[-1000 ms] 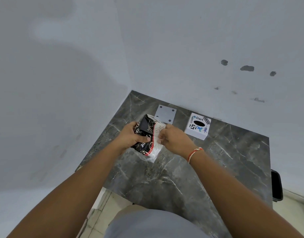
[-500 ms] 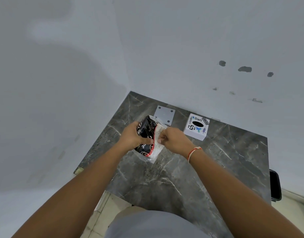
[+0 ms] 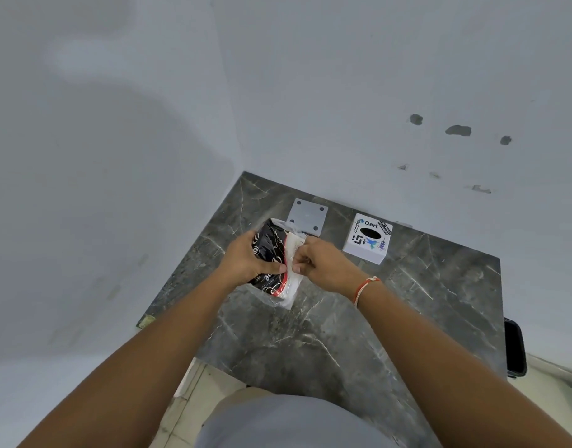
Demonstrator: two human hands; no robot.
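Observation:
A black packet with white swirls and a red edge (image 3: 271,250), wrapped in clear plastic, is held just above the dark marble table (image 3: 343,334). My left hand (image 3: 246,260) grips the packet's left side, thumb across its front. My right hand (image 3: 323,263) pinches the white plastic edge on the packet's right side. The lower end of the wrapper hangs toward the table.
A white box with a black oval slot and "Dart" stickers (image 3: 368,237) stands at the back right. A grey square plate with corner holes (image 3: 307,215) lies behind the packet. Walls close in at the left and back. A black object (image 3: 514,347) sits past the table's right edge.
Both hands and the packet stay at about the same place. The right hand's fingers have shifted slightly along the white wrapper edge.

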